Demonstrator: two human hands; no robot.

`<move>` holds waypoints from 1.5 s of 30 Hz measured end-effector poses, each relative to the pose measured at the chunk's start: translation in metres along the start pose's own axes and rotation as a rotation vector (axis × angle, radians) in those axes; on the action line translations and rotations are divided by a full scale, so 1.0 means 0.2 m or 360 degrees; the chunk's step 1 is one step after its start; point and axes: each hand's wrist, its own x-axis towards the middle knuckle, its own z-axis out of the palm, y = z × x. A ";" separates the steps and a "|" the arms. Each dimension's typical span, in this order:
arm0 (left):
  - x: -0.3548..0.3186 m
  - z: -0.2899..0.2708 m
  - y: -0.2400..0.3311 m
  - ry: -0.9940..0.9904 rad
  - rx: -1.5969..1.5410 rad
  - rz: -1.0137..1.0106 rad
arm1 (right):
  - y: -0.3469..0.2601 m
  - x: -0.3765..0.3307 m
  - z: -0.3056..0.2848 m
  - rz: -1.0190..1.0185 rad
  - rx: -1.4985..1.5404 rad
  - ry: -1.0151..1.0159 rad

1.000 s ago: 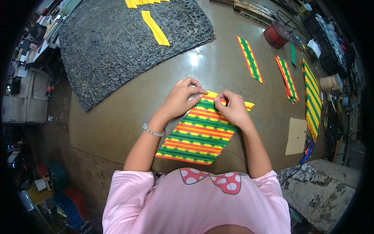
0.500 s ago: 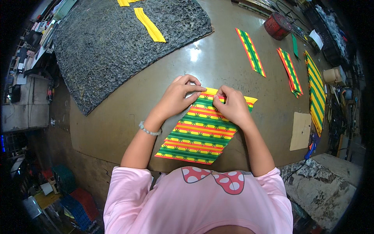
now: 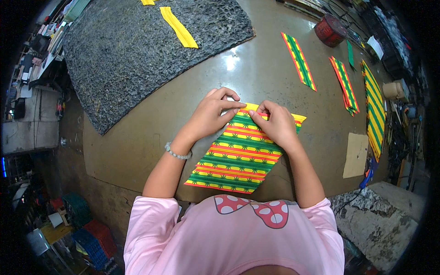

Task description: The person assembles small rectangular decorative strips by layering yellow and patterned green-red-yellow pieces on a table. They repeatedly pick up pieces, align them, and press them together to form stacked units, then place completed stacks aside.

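Striped sheet [image 3: 238, 156], green, red, orange and yellow bands, lying flat on the brown worktable [image 3: 137, 142] just in front of the pink-shirted torso, skewed like a parallelogram, near corner reaching the table edge. Far edge folded over, showing a yellow strip [image 3: 275, 112] along the top.

Far left: dark grey rough mat [image 3: 137, 55] covering the upper left of the table, yellow strip piece [image 3: 178, 33] lying on it, second yellow scrap [image 3: 147, 2] cut off by the top rim. Clutter and crates on the floor at lower left, too blurred to name.

Left hand [image 3: 211, 114] with bead bracelet [image 3: 176, 153] at the wrist, fingers bent, tips pressing on the folded far edge of the sheet; pinching or just pressing, cannot tell. Right hand [image 3: 275, 124] just beside it, fingertips nearly touching the left's, curled and pressing down on the same fold, palm resting on the sheet.

Right of the hands: narrow striped strip [image 3: 299, 60] lying alone, well apart from the sheet. Further right another striped strip pair [image 3: 344, 85], then a long yellow-green striped piece [image 3: 373, 110] near the table's right edge. Red round tin [image 3: 331, 30] at top right. Tan card rectangle [image 3: 356, 155] at right, near the edge.
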 end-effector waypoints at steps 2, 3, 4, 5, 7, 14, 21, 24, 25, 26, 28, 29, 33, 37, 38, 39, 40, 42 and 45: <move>0.00 0.00 -0.01 0.0005 0.0007 0.0010 | -0.01 0.00 0.00 0.0023 -0.0005 -0.0011; 0.00 0.00 -0.01 0.0013 -0.0005 0.0021 | -0.01 0.00 -0.01 0.0027 -0.0006 -0.0013; 0.00 0.00 -0.01 0.0013 -0.0014 0.0019 | -0.01 0.00 -0.01 0.0035 -0.0004 -0.0016; 0.00 0.00 -0.01 0.0003 -0.0016 0.0010 | -0.01 0.00 -0.01 0.0030 -0.0011 -0.0013; 0.00 0.00 0.00 0.0028 -0.0007 0.0014 | -0.01 0.00 0.00 0.0033 -0.0015 -0.0015; 0.02 0.06 0.05 0.0244 0.0053 -0.0111 | 0.00 0.00 0.01 -0.0024 -0.0026 0.0026; 0.02 0.08 0.07 0.0309 0.0099 -0.0155 | 0.05 -0.03 -0.04 -0.0181 0.0072 0.0056; 0.02 0.08 0.06 0.0319 0.0105 -0.0126 | 0.06 -0.03 -0.03 -0.0166 0.0069 0.0054; 0.02 0.08 0.06 0.0320 0.0113 -0.0112 | 0.06 -0.02 -0.03 -0.0167 0.0065 0.0056; 0.02 0.08 0.06 0.0318 0.0120 -0.0105 | 0.06 -0.02 -0.03 -0.0168 0.0058 0.0063; 0.02 0.08 0.06 0.0323 0.0149 -0.0090 | 0.06 -0.01 -0.02 -0.0132 0.0043 0.0050; 0.01 0.09 0.06 0.0323 0.0162 -0.0088 | 0.06 -0.01 -0.02 -0.0137 0.0039 0.0049; 0.01 0.09 0.07 0.0328 0.0198 -0.0066 | 0.06 0.00 -0.01 -0.0114 0.0037 0.0018; 0.01 0.10 0.09 0.0317 0.0254 -0.0042 | 0.05 0.00 -0.02 -0.0085 0.0066 -0.0013; 0.01 0.10 0.09 0.0308 0.0280 -0.0031 | 0.04 0.00 -0.02 -0.0109 0.0053 0.0012; 0.00 0.10 0.09 0.0271 0.0355 0.0074 | 0.03 0.00 -0.02 -0.0115 0.0037 0.0020; 0.00 0.09 0.10 0.0234 0.0431 0.0180 | 0.02 -0.01 -0.02 -0.0090 0.0014 0.0041; 0.00 0.09 0.11 0.0159 0.0556 0.0282 | 0.01 -0.04 -0.03 -0.0181 -0.0155 0.0161; -0.01 0.10 0.13 0.0078 0.0691 0.0277 | 0.05 -0.09 -0.08 -0.0131 -0.0356 0.0257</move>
